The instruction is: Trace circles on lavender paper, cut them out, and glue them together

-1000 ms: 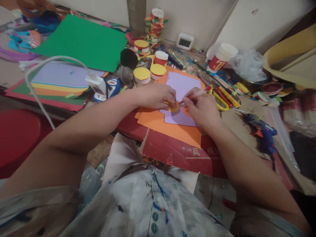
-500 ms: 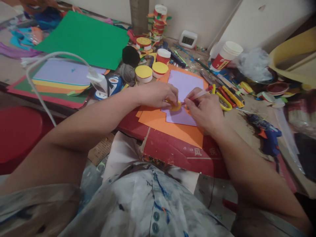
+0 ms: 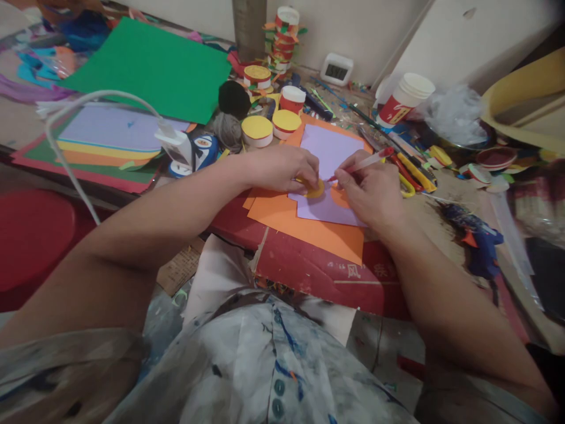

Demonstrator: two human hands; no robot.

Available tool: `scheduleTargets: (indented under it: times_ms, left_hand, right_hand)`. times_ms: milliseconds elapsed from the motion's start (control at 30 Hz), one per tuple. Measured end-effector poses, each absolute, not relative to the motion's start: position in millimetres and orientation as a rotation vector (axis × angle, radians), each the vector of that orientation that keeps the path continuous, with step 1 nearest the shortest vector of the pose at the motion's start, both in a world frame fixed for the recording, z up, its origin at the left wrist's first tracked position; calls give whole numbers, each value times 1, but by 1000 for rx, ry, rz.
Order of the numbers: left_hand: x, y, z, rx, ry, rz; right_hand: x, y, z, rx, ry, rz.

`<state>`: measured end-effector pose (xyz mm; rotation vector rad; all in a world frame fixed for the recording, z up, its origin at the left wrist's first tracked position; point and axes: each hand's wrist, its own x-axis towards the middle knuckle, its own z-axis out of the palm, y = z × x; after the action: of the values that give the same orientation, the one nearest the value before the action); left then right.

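My left hand (image 3: 289, 169) has its fingers curled over a yellow disc (image 3: 315, 189), pressing it to a sheet of purple paper (image 3: 329, 147). In my right hand (image 3: 368, 185) is a pen (image 3: 366, 161) with a clear barrel and a red end, its tip near the paper just right of the disc. An orange piece (image 3: 339, 196) lies on the purple sheet, partly covered by my right hand. Beneath the purple sheet is orange paper (image 3: 309, 235). Fingers hide part of the disc.
Yellow-topped round boxes (image 3: 257, 131) stand behind my left hand. Yellow-handled scissors (image 3: 406, 185) and knives lie to the right, below a stack of paper cups (image 3: 405, 100). A glue gun (image 3: 483, 247) sits at far right. Coloured sheets (image 3: 150, 68) and a white cable (image 3: 66, 109) occupy the left.
My right hand and the pen have shifted slightly right, and the pen tip has moved off the disc's edge. More of the orange piece shows. My left hand stays in place.
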<state>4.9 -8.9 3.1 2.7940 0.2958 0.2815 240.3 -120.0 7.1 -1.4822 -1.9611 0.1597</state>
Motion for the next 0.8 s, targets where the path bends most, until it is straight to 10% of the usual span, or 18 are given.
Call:
scheduleTargets:
  times_ms: [800]
  left_hand:
    - [5, -7, 1, 2765, 285, 310]
  right_hand:
    - [232, -126, 8, -1521, -2037, 192]
